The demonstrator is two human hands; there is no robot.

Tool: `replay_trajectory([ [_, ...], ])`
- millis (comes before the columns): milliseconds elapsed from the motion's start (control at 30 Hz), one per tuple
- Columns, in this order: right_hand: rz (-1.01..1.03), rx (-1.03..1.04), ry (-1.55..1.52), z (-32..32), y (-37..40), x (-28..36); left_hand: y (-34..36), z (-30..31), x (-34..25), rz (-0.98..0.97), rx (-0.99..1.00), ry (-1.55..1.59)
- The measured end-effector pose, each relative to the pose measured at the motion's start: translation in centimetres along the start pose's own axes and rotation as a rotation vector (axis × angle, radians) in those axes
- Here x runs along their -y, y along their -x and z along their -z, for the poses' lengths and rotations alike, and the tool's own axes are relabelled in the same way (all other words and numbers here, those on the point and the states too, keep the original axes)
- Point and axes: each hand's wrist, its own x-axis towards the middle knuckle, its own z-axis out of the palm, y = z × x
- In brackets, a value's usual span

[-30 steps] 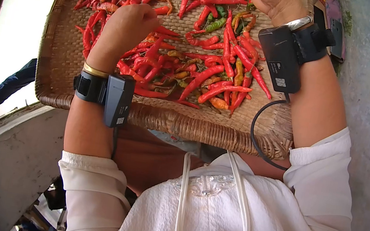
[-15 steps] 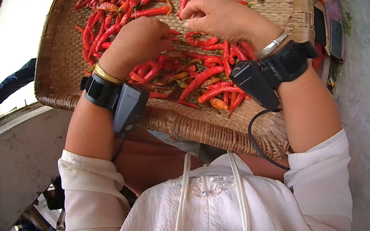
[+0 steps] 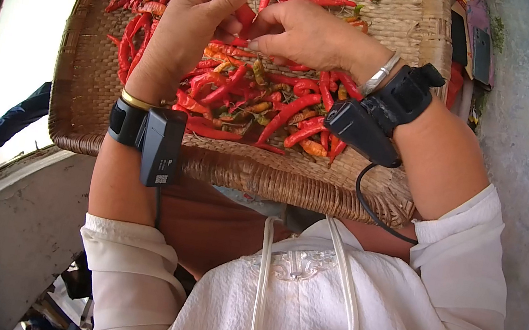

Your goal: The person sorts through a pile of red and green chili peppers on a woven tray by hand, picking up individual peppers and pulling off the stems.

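Basket (image 3: 262, 178) of chilies (image 3: 280, 123): left hand (image 3: 186, 27) pinches one chili (image 3: 245, 15); right hand (image 3: 311, 33) touches it (its grip unclear).

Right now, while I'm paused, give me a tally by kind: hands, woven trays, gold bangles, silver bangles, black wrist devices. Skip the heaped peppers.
Hands: 2, left hand and right hand
Woven tray: 1
Gold bangle: 1
Silver bangle: 1
Black wrist devices: 2, left device and right device
Total: 7

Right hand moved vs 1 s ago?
Yes. Against the basket's near rim, the right hand has come closer to it and shifted to the left.
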Motion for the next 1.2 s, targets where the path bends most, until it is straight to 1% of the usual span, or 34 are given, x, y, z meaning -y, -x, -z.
replay_trajectory([
  [33, 0.066, -0.156, 0.083, -0.5, -0.3, -0.7, 0.0, 0.1, 0.1, -0.001, -0.002, 0.0],
  [67, 0.134, -0.313, 0.168, -0.7, -0.6, -1.2, -0.1, 0.4, 0.3, 0.004, 0.014, -0.078],
  [100, 0.135, -0.312, 0.169, -0.7, -0.8, -1.4, -0.2, 0.5, 0.3, 0.01, 0.03, -0.156],
  [167, 0.17, -0.447, 0.142, -0.7, -0.8, -1.7, 0.1, 0.2, 0.1, 0.022, 0.039, -0.14],
  [200, 0.172, -0.449, 0.144, -0.4, -0.5, -1.1, 0.1, 0.0, 0.0, 0.031, 0.05, -0.124],
  [267, -0.051, -0.052, -0.354, 0.4, 0.4, 0.6, -0.1, 0.2, 0.3, 0.006, 0.068, -0.111],
  [300, -0.003, 0.022, -0.349, 0.6, 0.2, 0.1, 0.0, 0.1, 0.2, 0.009, 0.051, -0.062],
  [367, -0.012, 0.025, -0.33, 0.6, 0.2, -0.2, 0.1, 0.2, 0.1, 0.009, 0.029, -0.014],
  [433, -0.02, 0.032, -0.31, 1.0, 0.3, -0.1, 0.2, 0.3, 0.1, 0.044, 0.074, -0.052],
  [467, -0.068, 0.084, -0.217, 1.4, 0.4, 0.0, 0.3, 0.3, 0.2, 0.043, 0.071, -0.051],
  [500, -0.115, 0.135, -0.124, 1.8, 0.5, 0.0, 0.3, 0.3, 0.3, 0.011, 0.053, -0.111],
  [533, -0.111, 0.138, -0.121, 2.2, 0.5, -0.2, 0.3, 0.5, 0.4, -0.022, 0.034, -0.173],
  [567, -0.096, 0.043, -0.211, 2.6, 0.4, -0.4, 0.1, 1.2, 0.7, -0.029, 0.001, -0.278],
  [600, -0.079, -0.051, -0.302, 3.1, 0.2, -0.7, -0.1, 2.0, 1.1, -0.032, -0.007, -0.281],
  [633, 0.025, -0.184, -0.422, 3.7, -0.2, -1.1, -0.3, 2.7, 1.4, -0.088, -0.07, -0.374],
  [667, 0.132, -0.234, -0.602, 4.9, -0.1, -1.4, -0.5, 3.5, 1.5, -0.143, -0.132, -0.466],
  [700, 0.133, -0.388, -0.866, 5.6, 0.1, -0.6, -0.8, 4.3, 1.4, -0.123, -0.175, -0.532],
  [733, 0.132, -0.541, -1.129, 6.1, 0.3, 0.0, -1.0, 5.3, 1.6, -0.127, -0.182, -0.535],
  [767, 0.141, -0.535, -1.127, 6.2, 0.0, -0.9, -1.3, 6.5, 1.9, -0.14, -0.257, -0.633],
  [800, 0.122, -0.617, -0.957, 6.1, -0.6, -2.5, -1.5, 7.1, 1.9, -0.153, -0.33, -0.731],
  [833, 0.102, -0.698, -0.785, 6.1, -1.0, -2.7, -1.1, 7.2, 0.9, -0.035, -0.373, -0.825],
  [867, 0.113, -0.698, -0.785, 5.8, -0.9, -2.8, -1.3, 8.0, 1.2, -0.042, -0.379, -0.83],
  [933, -0.003, -0.518, -0.669, 4.5, -0.1, -1.1, -1.8, 10.1, 2.5, -0.122, -0.439, -1.141],
  [967, 0.014, -0.443, -0.608, 4.4, -0.2, -0.9, -1.8, 10.5, 2.7, -0.028, -0.45, -1.187],
  [1000, 0.001, -0.408, -0.571, 4.1, -0.1, -0.4, -2.1, 11.5, 4.1, -0.092, -0.484, -1.246],
  [1067, -0.062, -0.35, -0.511, 3.9, -0.2, -0.1, -1.7, 11.1, 3.5, -0.035, -0.384, -1.18],
  [1100, -0.049, -0.353, -0.508, 3.7, -0.2, 0.0, -1.5, 10.8, 3.4, -0.049, -0.387, -1.195],
  [1133, -0.061, -0.352, -0.454, 3.6, -0.2, 0.0, -1.3, 10.6, 3.6, -0.126, -0.427, -1.223],
  [1200, -0.066, -0.353, -0.398, 3.4, -0.2, 0.0, -1.6, 10.8, 3.8, -0.075, -0.387, -1.174],
])
